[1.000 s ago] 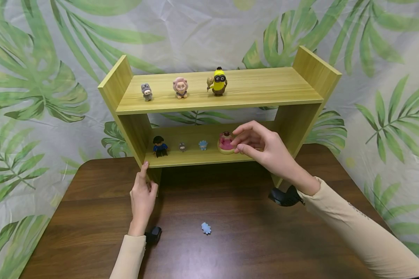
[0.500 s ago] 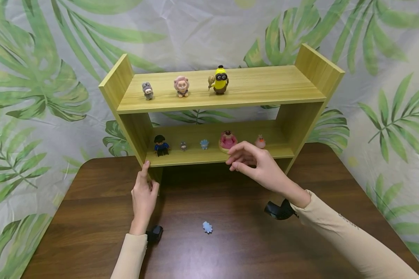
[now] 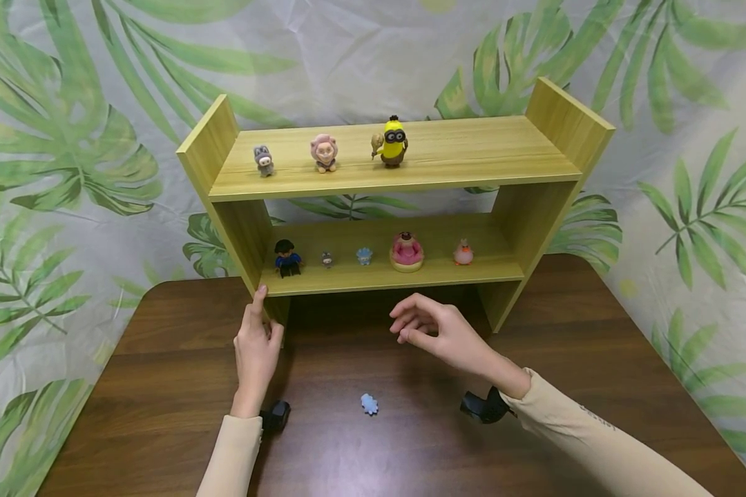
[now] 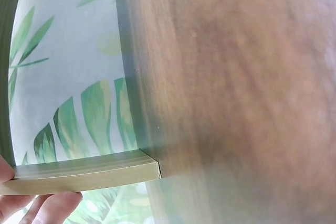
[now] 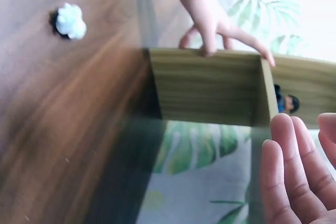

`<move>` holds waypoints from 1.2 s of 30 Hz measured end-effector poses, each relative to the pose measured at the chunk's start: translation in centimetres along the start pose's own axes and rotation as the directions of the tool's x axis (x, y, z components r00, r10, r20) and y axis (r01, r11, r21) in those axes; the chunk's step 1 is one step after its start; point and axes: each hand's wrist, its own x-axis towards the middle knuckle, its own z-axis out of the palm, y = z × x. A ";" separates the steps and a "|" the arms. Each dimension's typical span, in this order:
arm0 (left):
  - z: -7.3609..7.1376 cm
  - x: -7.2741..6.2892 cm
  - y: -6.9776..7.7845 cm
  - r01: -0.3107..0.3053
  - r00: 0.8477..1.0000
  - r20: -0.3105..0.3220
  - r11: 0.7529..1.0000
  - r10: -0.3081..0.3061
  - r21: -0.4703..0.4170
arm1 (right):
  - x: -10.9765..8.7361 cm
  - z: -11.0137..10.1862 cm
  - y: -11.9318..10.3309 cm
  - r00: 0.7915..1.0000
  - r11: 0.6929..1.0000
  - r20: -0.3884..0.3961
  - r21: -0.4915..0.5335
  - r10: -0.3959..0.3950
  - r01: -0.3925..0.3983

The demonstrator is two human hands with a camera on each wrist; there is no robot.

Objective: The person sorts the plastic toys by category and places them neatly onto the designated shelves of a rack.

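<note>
My left hand (image 3: 256, 348) holds the lower left side panel of a wooden two-tier shelf (image 3: 373, 285). In the left wrist view, fingers lie on both faces of that panel (image 4: 89, 174). My right hand (image 3: 438, 331) hangs empty before the lower tier, fingers loosely bent. Along that tier stand a dark-haired figure in blue (image 3: 287, 258), a tiny grey figurine (image 3: 327, 259), a blue figurine (image 3: 364, 256), a pink bear in a round seat (image 3: 407, 252) and a pink duck-like figurine (image 3: 463, 252). A small light-blue figurine (image 3: 369, 404) lies on the table.
The upper tier bears a grey figurine (image 3: 264, 161), a pink-haired figurine (image 3: 324, 152) and a yellow Minion (image 3: 393, 143). Beneath the shelf is a brown wooden table (image 3: 180, 386). Behind it hangs a leaf-patterned cloth (image 3: 360, 62).
My right hand has drawn back from the pink bear on the lower tier, down towards the table, uncovering the duck-like figurine. The left hand keeps its place on the shelf.
</note>
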 end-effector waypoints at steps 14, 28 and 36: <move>0.0 0.0 0.0 0.014 1.000 0.010 1.000 -0.014 -0.003 | -1.5 3.3 2.2 0.994 0.996 0.063 -0.014 0.092 -0.091; 0.0 -0.1 -0.1 0.005 1.000 0.007 1.000 -0.005 0.006 | -2.8 6.0 4.4 0.973 0.984 0.150 0.002 0.175 -0.178; 0.0 -0.1 -0.1 0.003 1.000 0.007 1.000 -0.003 -0.003 | -3.1 7.3 5.2 0.958 0.978 0.198 -0.025 0.210 -0.209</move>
